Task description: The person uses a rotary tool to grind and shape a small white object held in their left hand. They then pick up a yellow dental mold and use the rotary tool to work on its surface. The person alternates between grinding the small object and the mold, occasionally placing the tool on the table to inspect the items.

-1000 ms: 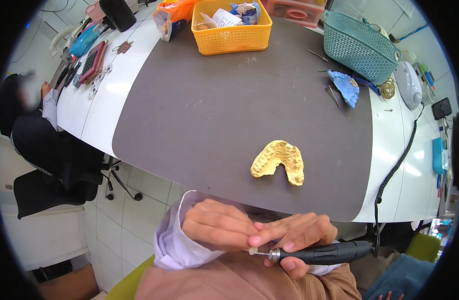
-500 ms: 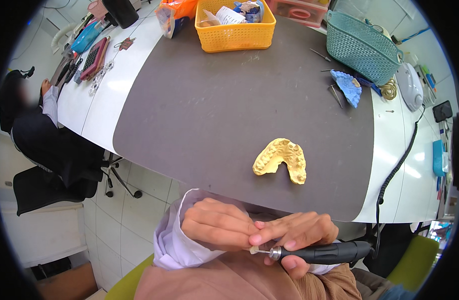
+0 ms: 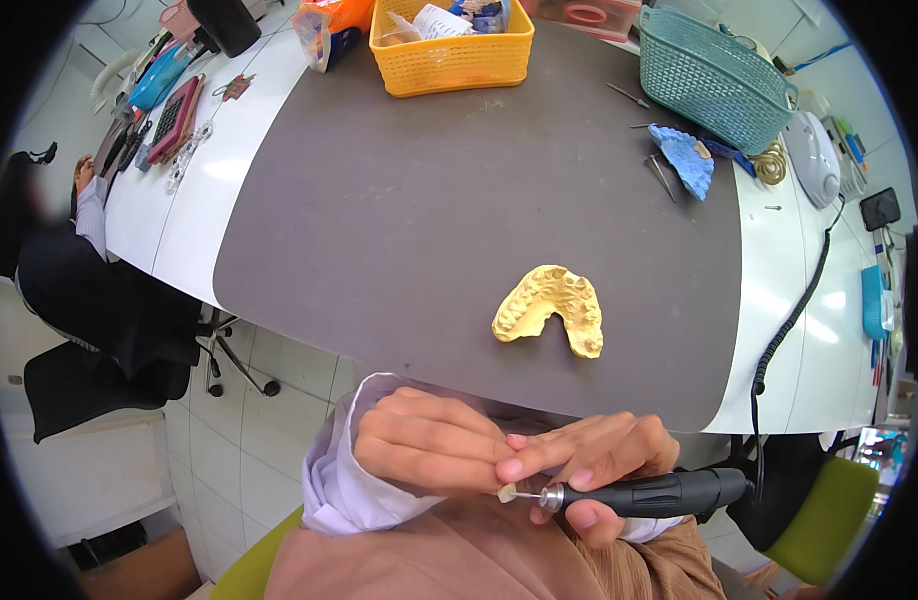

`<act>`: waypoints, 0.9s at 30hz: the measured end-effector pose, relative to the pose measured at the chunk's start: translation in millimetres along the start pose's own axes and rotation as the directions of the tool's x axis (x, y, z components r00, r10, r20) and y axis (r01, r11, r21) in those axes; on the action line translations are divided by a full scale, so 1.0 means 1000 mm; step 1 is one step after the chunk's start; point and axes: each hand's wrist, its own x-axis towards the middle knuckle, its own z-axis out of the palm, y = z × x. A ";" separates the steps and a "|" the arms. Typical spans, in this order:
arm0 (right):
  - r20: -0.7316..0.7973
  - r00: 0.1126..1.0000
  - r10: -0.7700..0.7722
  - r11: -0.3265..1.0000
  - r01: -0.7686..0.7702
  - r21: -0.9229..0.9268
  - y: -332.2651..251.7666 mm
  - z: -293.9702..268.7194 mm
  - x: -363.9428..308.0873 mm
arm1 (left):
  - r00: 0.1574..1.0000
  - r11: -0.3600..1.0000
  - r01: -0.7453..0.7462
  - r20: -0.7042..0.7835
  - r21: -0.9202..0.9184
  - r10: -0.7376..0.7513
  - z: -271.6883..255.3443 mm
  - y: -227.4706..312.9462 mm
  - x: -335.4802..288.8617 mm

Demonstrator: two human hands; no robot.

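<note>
In front of my body, my right hand is wrapped round a black rotary handpiece with a metal nose. A thin bur juts from its tip toward the left. My left hand is closed, pinching a small cream-white piece like a dental crown against the end of the bur. The fingertips of both hands touch each other just above it. Beyond them, a yellow plaster dental cast, horseshoe-shaped with teeth, lies on the grey mat.
At the back stand a yellow basket and a teal basket. Near the teal one lie a blue dental cast and loose burs. A black coiled cord runs from a white control unit down the right. A person sits at left.
The whole view has shifted slightly, so the mat and its things appear a little higher and further left. My hands keep nearly the same hold on the handpiece and the small piece.
</note>
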 end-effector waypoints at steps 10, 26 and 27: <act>-0.028 1.000 -0.001 1.000 0.002 0.022 -0.006 0.000 0.001 | 0.999 0.998 0.008 -0.037 -0.058 -0.011 0.008 -0.004 0.002; -0.089 0.991 -0.105 0.993 0.110 0.053 -0.003 -0.003 -0.009 | 0.996 0.998 0.055 -0.070 -0.035 -0.058 0.021 -0.006 0.009; -0.091 0.990 -0.103 0.993 0.108 0.045 -0.004 -0.003 -0.010 | 0.996 0.997 0.060 -0.065 -0.042 -0.063 0.021 -0.006 0.009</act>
